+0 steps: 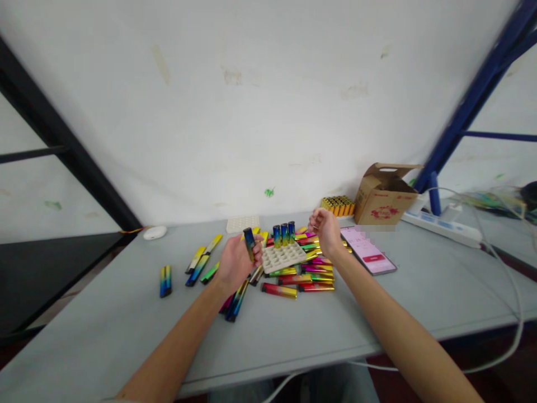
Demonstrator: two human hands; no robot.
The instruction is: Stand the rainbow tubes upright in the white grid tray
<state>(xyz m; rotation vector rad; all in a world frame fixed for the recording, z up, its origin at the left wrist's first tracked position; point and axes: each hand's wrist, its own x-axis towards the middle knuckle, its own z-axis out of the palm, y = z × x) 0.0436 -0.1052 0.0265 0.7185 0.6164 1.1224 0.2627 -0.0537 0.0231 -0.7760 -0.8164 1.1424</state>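
Observation:
My left hand [237, 258] is closed around a shiny dark-blue-and-yellow cylinder [249, 244], held upright beside the left edge of a pale tray with round holes [283, 258]. Three similar blue-and-yellow cylinders [284, 234] stand upright along the tray's far side. To the tray's right, my right hand [326, 229] is raised with fingers loosely curved; nothing shows between them. Around and under the tray lie many glossy tube-like pieces, including a red-and-gold piece [279, 290] in front and a blue one [237, 302] by my left wrist. Their exact kind is too blurred to tell.
At the back are a second pale tray [242, 224], a block of orange cylinders [338, 206] and an open cardboard box [386, 198]. A phone [369, 250] lies right, near a white power strip [442, 228]. Two blue-and-yellow pieces [165, 281] and a white device [155, 233] lie left.

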